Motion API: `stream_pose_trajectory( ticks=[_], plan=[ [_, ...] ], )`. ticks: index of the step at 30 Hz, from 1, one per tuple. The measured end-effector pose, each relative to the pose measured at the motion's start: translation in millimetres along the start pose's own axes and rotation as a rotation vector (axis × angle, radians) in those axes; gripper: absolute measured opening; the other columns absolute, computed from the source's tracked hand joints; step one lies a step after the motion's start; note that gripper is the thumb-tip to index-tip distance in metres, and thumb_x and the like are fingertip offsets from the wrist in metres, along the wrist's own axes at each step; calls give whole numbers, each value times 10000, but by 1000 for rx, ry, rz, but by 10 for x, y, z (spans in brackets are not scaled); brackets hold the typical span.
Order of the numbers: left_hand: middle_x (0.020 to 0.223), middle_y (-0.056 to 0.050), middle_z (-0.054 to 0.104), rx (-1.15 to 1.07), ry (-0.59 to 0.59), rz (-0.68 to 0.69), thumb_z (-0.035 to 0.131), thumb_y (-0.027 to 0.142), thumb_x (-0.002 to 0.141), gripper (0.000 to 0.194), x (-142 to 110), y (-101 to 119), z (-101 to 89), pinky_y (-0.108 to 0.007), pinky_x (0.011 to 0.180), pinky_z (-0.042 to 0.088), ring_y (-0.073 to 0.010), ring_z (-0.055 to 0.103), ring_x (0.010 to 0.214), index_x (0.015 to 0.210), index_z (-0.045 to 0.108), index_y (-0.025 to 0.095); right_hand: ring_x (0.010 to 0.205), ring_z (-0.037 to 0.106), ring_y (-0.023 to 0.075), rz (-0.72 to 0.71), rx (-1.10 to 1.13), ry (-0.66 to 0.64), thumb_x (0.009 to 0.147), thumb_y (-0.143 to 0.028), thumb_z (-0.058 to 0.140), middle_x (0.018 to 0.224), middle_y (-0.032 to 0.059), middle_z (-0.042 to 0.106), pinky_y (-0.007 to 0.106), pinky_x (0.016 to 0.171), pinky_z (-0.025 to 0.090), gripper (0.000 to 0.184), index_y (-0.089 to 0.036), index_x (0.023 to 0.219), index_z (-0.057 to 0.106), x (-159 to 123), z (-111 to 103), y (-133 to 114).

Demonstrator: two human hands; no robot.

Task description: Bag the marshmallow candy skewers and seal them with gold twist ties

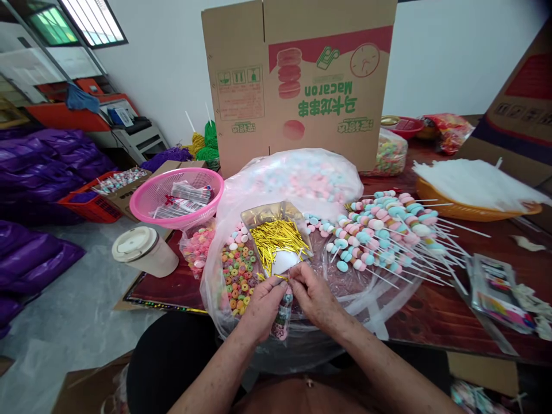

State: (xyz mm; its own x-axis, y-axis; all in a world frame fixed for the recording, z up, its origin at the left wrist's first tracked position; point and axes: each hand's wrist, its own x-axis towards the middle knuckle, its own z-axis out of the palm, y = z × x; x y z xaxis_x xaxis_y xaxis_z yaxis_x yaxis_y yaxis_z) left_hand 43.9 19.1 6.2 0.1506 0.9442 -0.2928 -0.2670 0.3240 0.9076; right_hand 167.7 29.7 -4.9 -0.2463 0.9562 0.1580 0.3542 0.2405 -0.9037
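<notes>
Both hands, left [264, 305] and right [317, 296], grasp a gold twist tie [282, 277] at the neck of a clear wrapped candy stick [282, 317], lower center of the frame.

At nine o'clock, purple bags [43, 164] are lying; toward eight, a lidded cup [150, 253] is standing; at ten, a blue cloth [81, 98] is hanging.

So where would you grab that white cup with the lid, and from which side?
I'd grip the cup around its smooth body, below the lid, coming from the left. The body looks round and bare and that side open, while a bag of pink candies crowds its right and the pink basket its far side.
</notes>
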Motion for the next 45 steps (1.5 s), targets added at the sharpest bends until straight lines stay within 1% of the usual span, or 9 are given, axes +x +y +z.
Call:
stream_pose_trajectory(
  ticks=[8,14,19,23,27,32,35,41,45],
  plan=[
    [513,38,539,-245,151,-78,756,343,583,245,34,-72,63,-182,478,366,-63,450,453,635,624,143,637,524,140,3,-16,-129,859,-218,424,696,0,592,251,600,391,61,-193,894,467,23,-250,6],
    [541,43,556,-133,246,47,727,361,632,235,72,-88,67,-172,502,368,-59,457,489,623,619,153,900,516,229,-123,-437,190,843,-221,462,908,108,626,369,814,370,180,-165,801,628,29,-375,-33],
    [686,13,634,-22,187,171,714,336,654,193,36,-63,84,-205,679,419,-102,542,675,732,687,162,687,529,157,4,-9,67,822,-262,509,704,34,600,273,640,404,159,-178,757,627,-19,-120,2],
    [554,20,581,-128,56,-55,765,318,587,217,-12,24,5,-199,549,386,-74,489,515,622,659,132,541,429,108,124,252,-57,807,-343,550,596,-32,496,219,510,339,186,-174,862,604,-48,-156,28],
    [490,7,549,-196,-138,-288,814,282,518,267,-64,122,-48,-188,479,349,-63,476,459,580,628,101,600,454,113,-109,135,-308,869,-352,480,637,-10,515,223,564,350,264,-175,729,615,-70,-402,-128],
    [618,33,574,-301,-248,-298,846,232,457,495,-119,149,-12,-195,489,377,-72,505,498,885,605,166,614,485,108,-176,125,-428,887,-358,456,670,-11,560,210,574,369,273,-180,750,611,-104,-492,-239],
    [628,54,569,-338,-127,-226,818,244,525,545,-120,103,21,-189,512,384,-61,495,497,995,545,204,569,455,97,-163,14,-252,892,-316,449,616,-20,519,201,538,348,271,-168,691,554,-125,-367,-160],
    [717,33,598,-160,244,-11,797,364,548,508,-104,42,219,-202,576,420,-95,554,613,932,508,201,642,448,173,-480,-698,180,886,-149,324,640,68,535,295,611,327,296,-162,687,542,-76,-242,-74],
    [784,-45,640,-97,78,-188,515,700,669,601,-119,302,218,-270,593,449,-162,604,664,989,548,192,638,436,185,-598,-735,196,871,-151,350,628,71,525,322,627,324,263,-175,688,538,-127,-255,-173]
  ],
)
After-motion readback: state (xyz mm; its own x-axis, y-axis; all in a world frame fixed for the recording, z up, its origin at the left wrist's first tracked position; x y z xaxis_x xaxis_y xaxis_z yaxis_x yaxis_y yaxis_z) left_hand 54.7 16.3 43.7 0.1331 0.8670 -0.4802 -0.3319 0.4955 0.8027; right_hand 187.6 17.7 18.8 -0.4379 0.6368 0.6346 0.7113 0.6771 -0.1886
